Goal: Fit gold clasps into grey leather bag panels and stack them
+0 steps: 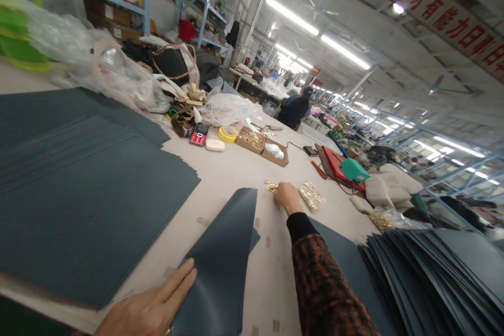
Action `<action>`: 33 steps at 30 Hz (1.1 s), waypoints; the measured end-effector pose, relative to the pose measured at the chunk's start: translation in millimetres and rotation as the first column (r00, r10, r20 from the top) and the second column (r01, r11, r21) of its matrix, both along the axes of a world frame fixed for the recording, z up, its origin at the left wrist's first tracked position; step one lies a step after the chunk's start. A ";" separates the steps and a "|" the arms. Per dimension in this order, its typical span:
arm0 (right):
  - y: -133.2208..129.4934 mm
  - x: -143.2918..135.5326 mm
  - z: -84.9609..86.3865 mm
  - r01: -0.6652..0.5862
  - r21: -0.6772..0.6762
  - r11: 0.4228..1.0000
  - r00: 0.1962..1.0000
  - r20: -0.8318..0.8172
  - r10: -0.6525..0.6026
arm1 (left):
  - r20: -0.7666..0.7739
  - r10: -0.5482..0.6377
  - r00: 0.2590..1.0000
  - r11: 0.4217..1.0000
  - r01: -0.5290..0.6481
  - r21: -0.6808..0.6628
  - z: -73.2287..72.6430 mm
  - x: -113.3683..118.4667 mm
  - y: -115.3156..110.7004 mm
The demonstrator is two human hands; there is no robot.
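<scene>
On the pale counter [236, 168] lie two stacks of dark sheets [98, 205], a curled sheet [224, 252] between them, gold pieces [270, 185], yellow tape [227, 139], a phone [199, 135] and two boxes [273, 159].

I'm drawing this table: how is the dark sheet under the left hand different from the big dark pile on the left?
The sheet bends up in a curve, but the pile lies flat. The sheet looks narrow from here, while the pile spreads much wider. The sheet shows a smooth surface; the pile shows layered edges. Both are dark blue-grey and on the pale table.
</scene>
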State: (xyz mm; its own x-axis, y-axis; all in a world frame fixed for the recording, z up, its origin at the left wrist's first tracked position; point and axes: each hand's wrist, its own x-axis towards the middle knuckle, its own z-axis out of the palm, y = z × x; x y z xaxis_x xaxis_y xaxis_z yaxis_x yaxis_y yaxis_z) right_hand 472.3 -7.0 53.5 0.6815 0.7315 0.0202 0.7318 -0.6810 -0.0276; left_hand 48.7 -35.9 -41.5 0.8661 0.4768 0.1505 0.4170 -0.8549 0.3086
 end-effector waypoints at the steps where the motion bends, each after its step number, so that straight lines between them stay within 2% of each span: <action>1: -3.6 0.9 1.2 0.005 0.071 0.997 0.999 -0.054 -0.002 | -0.017 0.004 1.000 1.000 -0.004 -0.008 5.9 1.1 -0.8; 3: -14.3 1.9 3.5 0.043 0.215 0.976 0.984 -0.180 -0.003 | -0.051 0.003 0.999 1.000 -0.004 -0.030 20.9 3.9 -2.1; 6: -36.3 -2.1 4.3 0.159 0.401 0.902 0.913 -0.407 0.019 | -0.129 -0.008 0.992 0.997 -0.002 -0.079 46.3 8.4 -3.0; 10: -66.3 -23.5 -0.5 0.334 0.528 0.781 0.731 -0.668 0.139 | -0.198 -0.019 0.980 0.994 -0.004 -0.112 70.1 11.8 -4.0; 13: -82.7 -52.3 -1.4 0.414 0.538 0.735 0.584 -0.776 0.239 | -0.161 -0.026 0.987 0.994 0.008 -0.113 77.0 11.0 -5.4; 17: -92.3 -108.6 8.5 0.440 0.508 0.740 0.360 -0.855 0.373 | -0.110 -0.016 0.994 0.996 0.006 -0.091 80.0 8.5 -7.5; 20: -89.9 -158.0 15.0 0.345 0.456 0.820 0.204 -0.890 0.409 | -0.091 -0.015 0.996 0.998 0.009 -0.062 80.7 7.3 -8.7; 22: -83.9 -186.8 13.2 0.230 0.414 0.881 0.179 -0.907 0.380 | -0.083 -0.018 0.996 0.999 0.015 -0.042 80.7 6.7 -9.1; 25: -71.8 -215.1 3.4 0.076 0.381 0.921 0.223 -0.907 0.357 | -0.067 -0.036 0.997 0.999 0.034 -0.030 80.2 5.7 -8.7; 29: -60.5 -228.6 -3.4 -0.127 0.307 0.943 0.321 -0.887 0.331 | -0.047 -0.066 0.997 0.997 0.065 -0.034 78.3 3.7 -6.6; 33: -55.2 -232.4 3.6 -0.305 0.195 0.932 0.411 -0.856 0.314 | -0.035 -0.094 0.995 0.995 0.093 -0.029 74.9 0.7 -4.9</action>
State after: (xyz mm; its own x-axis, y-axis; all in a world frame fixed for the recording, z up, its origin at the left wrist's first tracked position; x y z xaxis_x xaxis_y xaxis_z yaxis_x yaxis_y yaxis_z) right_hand 239.9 -62.2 57.1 0.0742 0.8993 -0.4309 0.4844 -0.4102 -0.7727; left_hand 49.5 -40.8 33.4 0.9117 0.3967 0.1067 0.3467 -0.8823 0.3182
